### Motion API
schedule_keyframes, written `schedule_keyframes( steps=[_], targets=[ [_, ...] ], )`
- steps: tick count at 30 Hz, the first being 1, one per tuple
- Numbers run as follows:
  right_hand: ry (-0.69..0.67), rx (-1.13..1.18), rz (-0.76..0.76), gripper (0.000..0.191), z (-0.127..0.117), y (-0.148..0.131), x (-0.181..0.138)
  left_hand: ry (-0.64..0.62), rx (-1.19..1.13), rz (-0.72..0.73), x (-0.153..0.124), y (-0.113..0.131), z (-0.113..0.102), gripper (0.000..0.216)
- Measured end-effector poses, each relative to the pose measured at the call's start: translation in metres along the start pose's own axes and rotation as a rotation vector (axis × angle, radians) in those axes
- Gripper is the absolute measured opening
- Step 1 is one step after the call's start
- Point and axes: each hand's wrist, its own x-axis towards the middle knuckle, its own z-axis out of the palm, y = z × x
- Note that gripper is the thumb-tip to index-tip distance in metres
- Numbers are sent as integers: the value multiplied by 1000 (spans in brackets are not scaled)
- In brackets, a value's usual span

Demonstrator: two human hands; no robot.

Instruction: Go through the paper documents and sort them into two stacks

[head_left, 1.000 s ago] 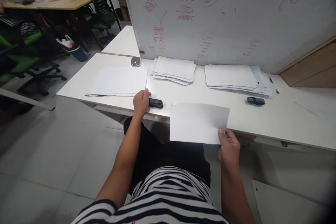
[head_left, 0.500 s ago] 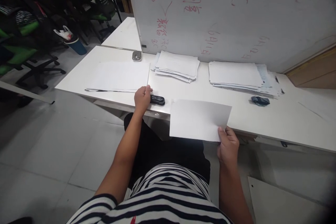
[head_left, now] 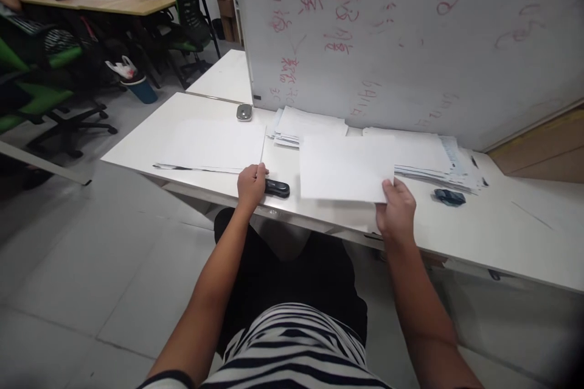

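Note:
My right hand [head_left: 396, 209] is closed on the lower right corner of a white sheet of paper [head_left: 347, 167], held above the desk. Behind it the sheet covers part of two paper piles. My left hand [head_left: 251, 185] is wrapped round one end of a black stapler [head_left: 277, 188] at the desk's front edge. Just beyond that hand lies a wide stack of white paper [head_left: 210, 143], its near edge uneven. Whether the held paper is one sheet or a few, I cannot tell.
A middle paper pile [head_left: 312, 121] and a right paper pile [head_left: 415, 149] lie by the whiteboard [head_left: 387, 30]. A small grey box [head_left: 244, 112] sits at the back of the white desk [head_left: 493, 237]. A dark bundle [head_left: 449, 197] lies at right. A blue bin [head_left: 142, 91] stands on the floor.
My right hand has raised the paper and moved it forward, toward the piles at the back. My left hand stays on the stapler. The camera view has tilted up slightly.

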Motion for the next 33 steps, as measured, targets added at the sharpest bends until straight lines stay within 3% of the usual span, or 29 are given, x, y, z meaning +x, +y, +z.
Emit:
schedule_keyframes(
  steps=[6, 10, 15, 19, 23, 27, 33],
  targets=[
    [-46, -85, -14, 48, 69, 18, 103, 6, 19, 9, 0, 0, -1, 44],
    [-182, -421, 14, 65, 92, 44, 125, 9, 24, 2, 0, -1, -2, 44],
    [-304, -963, -333, 60, 67, 51, 114, -3, 12, -2, -1, -1, -2, 45],
    [-262, -1383, -609, 56, 28, 40, 118, -11, 6, -14, -1, 0, -3, 45],
    [-229, -1547, -484, 74, -10, 35, 134, -14, -4, -20, -1, 2, -3, 44],
    [-193, -1500, -403, 98, -28, 40, 142, 1, -14, -30, -1, 2, -2, 43],
    [-194, -1514, -446, 74, -25, 44, 139, 12, -3, -49, 0, 0, -1, 43]
  ],
)
